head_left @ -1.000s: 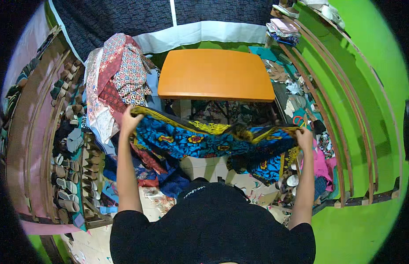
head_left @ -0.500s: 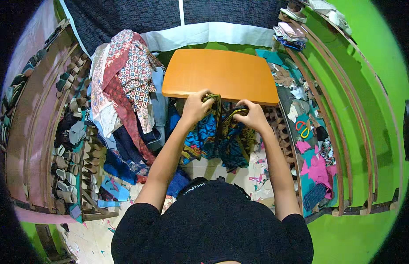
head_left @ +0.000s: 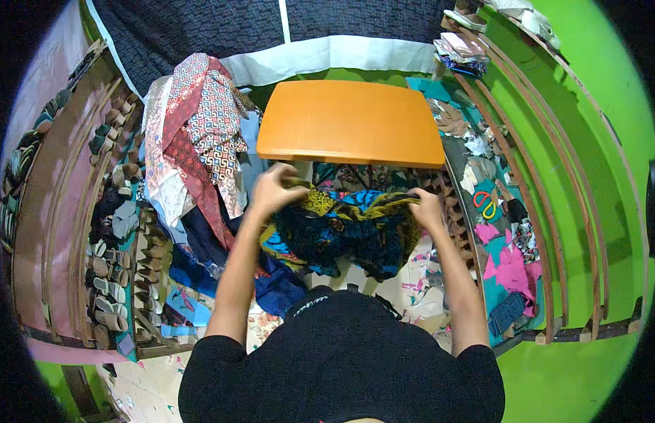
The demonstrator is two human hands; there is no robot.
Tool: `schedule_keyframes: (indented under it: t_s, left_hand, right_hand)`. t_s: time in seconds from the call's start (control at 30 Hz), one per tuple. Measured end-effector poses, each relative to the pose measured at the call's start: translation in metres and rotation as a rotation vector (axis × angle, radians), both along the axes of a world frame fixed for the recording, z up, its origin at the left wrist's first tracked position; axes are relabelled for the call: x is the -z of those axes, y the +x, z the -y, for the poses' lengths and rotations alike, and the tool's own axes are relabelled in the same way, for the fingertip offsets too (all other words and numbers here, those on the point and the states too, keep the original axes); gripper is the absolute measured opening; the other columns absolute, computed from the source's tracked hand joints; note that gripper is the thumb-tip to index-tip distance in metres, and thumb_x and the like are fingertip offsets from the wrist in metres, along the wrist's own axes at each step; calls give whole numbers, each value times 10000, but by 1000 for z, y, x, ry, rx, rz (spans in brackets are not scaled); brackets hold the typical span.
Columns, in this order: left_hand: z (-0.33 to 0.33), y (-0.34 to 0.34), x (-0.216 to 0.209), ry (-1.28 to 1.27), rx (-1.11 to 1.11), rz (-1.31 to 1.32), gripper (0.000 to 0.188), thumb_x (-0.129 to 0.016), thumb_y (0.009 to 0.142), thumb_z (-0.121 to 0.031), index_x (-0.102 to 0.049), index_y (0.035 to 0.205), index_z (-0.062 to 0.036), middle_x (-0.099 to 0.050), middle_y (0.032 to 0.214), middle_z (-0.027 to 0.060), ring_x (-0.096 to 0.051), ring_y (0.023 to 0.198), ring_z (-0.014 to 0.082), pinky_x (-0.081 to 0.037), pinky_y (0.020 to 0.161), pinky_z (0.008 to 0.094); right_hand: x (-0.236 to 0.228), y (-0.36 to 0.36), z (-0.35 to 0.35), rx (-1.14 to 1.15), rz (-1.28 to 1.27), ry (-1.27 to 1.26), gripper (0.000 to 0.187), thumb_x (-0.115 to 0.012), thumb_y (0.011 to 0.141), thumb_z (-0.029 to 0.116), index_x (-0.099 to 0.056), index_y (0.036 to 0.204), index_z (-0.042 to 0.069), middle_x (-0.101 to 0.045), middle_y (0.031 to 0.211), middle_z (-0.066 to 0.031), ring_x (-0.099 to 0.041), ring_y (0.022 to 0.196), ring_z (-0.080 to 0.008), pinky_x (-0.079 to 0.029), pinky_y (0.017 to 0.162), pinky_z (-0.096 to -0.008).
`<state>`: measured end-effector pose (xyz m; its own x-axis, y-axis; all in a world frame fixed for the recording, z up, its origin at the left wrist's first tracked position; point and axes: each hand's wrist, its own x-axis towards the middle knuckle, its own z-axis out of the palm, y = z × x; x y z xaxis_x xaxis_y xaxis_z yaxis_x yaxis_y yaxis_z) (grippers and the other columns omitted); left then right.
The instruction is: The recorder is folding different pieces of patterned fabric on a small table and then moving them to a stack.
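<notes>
Left hand (head_left: 274, 189) and right hand (head_left: 427, 209) have spread apart, gripping patterned cloth (head_left: 345, 229).

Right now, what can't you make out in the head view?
Left hand: head view, motion blur hides its exact grip.
Blue-and-yellow patterned cloth: head view, its own folds hide the underside.
Orange tabletop: head view, it hides what supports it.
Dark curtain: head view, top cut off by the picture's edge.

We see short line of white writing (head_left: 314, 303) on person's black clothes (head_left: 341, 366). Letters small, slanted and blurry, too hard for us to read. We can read no other words, numbers or signs.
</notes>
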<state>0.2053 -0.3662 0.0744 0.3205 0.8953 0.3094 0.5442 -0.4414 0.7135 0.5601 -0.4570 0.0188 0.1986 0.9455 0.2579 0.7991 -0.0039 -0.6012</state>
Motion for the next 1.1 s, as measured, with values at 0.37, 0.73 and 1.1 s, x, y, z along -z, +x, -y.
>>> schedule_keyframes:
  t_s: [0.37, 0.73, 1.1]
  left_hand:
    - [16, 82, 15, 75, 198, -164, 188, -524, 677, -125, -594, 845, -79, -578, 800, 114, -553, 796, 291, -446, 675, 377]
    - [3, 46, -19, 45, 297, -54, 237, -552, 600, -124, -602, 802, -9, -568, 720, 153, -557, 706, 297, -442, 648, 348]
    - [4, 41, -26, 63, 307, -87, 211, -571, 606, -127, -605, 777, -10, -558, 723, 146, -551, 712, 297, -435, 629, 341]
  right_hand:
    - [-17, -66, -20, -508, -132, -182, 261, -612, 621, 87, -507, 836, -18, -568, 700, -149, -559, 638, -226, -430, 598, -312]
    - [-4, -82, 1, -478, -317, -13, 509, -689, 600, 186, -488, 1049, 54, -489, 1010, -105, -482, 914, -208, -373, 805, -302]
    - [13, -110, -6, -516, -579, -296, 309, -631, 621, 154, -577, 870, -22, -581, 687, -56, -471, 648, -87, -414, 621, -261]
